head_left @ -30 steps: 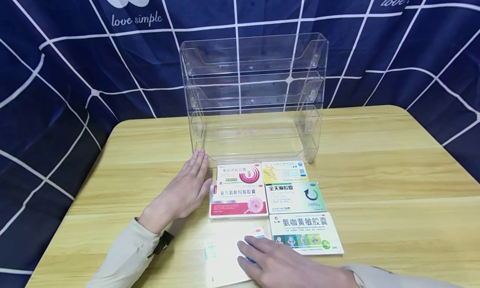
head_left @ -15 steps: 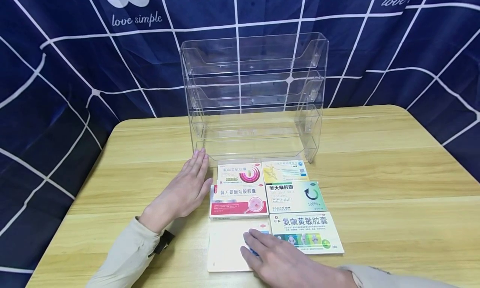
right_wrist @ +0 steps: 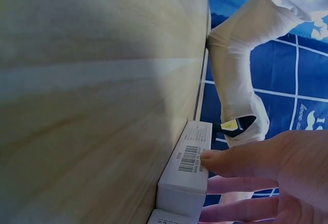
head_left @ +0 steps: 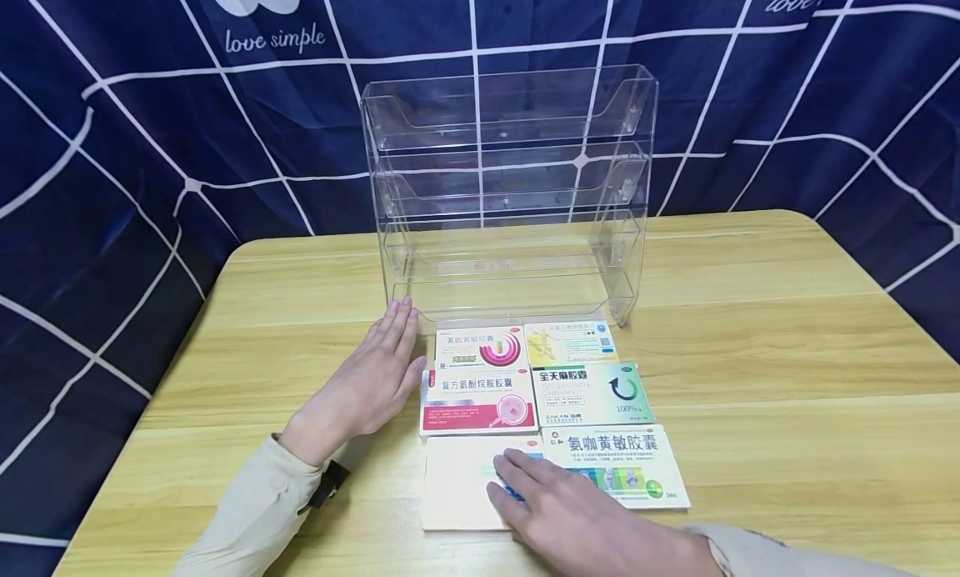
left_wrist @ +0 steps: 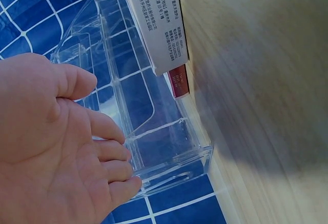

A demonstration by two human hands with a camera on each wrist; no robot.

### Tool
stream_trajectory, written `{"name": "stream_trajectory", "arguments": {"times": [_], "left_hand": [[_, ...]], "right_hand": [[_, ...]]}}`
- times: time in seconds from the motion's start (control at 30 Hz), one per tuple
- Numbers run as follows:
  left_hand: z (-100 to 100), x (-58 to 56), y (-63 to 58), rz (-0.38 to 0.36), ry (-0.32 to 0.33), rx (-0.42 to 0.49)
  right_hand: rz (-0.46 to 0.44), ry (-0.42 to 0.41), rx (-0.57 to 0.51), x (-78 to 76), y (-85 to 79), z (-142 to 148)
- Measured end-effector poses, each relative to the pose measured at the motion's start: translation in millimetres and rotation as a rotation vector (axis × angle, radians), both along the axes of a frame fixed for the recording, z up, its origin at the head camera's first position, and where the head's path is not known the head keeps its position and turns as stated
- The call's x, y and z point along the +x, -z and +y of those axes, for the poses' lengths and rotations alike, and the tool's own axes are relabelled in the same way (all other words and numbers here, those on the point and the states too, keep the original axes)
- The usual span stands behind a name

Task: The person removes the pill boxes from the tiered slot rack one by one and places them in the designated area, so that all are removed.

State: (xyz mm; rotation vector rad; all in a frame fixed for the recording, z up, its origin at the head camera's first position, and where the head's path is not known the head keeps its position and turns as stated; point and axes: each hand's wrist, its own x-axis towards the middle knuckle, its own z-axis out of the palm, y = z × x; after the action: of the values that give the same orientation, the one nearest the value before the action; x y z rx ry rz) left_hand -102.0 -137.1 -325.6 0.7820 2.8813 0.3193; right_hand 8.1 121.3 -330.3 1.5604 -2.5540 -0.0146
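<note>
My right hand point(head_left: 573, 510) lies over the right part of a white medicine box point(head_left: 461, 485) with a blue patch, its fingers extended on the top. In the right wrist view the thumb point(right_wrist: 220, 161) touches the barcoded side of this box point(right_wrist: 179, 185). My left hand point(head_left: 360, 385) stands with straight fingers at the lower left corner of a clear acrylic rack point(head_left: 502, 293), holding nothing. Just above the white box lies a red-and-white medicine box point(head_left: 480, 400). To the right is a green-and-white medicine box point(head_left: 615, 464), partly under my right fingers.
Farther up lie a pink-ringed box point(head_left: 476, 348), a yellow-and-white box point(head_left: 570, 343) and a box with a green arrow point(head_left: 592, 393). The tiered rack stands behind them on the wooden table point(head_left: 765, 352). Blue gridded cloth point(head_left: 225, 143) hangs around the table.
The white box has slid away from me and slightly right under my right hand, turning from tilted to straight, up against the red-and-white box. My left hand has stayed in place.
</note>
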Motion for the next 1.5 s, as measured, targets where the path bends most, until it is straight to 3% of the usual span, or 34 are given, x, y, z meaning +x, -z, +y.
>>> {"name": "stream_trajectory", "arguments": {"times": [0.43, 1.03, 1.3, 1.5], "left_hand": [[1.5, -0.1, -1.0, -0.001, 0.001, -0.009], [0.9, 0.2, -0.6, 0.015, 0.002, -0.008], [0.3, 0.4, 0.3, 0.022, 0.007, -0.026], [0.6, 0.0, 1.5, 0.03, 0.011, -0.026]], "right_hand": [[-0.028, 0.026, -0.009, -0.2, -1.1, 2.3], [-0.235, 0.076, -0.023, -4.5, -9.4, -0.9], [-0.193, 0.081, -0.053, -3.0, -6.3, -0.8], [-0.096, 0.052, -0.094, -3.1, -1.6, 0.5]]}}
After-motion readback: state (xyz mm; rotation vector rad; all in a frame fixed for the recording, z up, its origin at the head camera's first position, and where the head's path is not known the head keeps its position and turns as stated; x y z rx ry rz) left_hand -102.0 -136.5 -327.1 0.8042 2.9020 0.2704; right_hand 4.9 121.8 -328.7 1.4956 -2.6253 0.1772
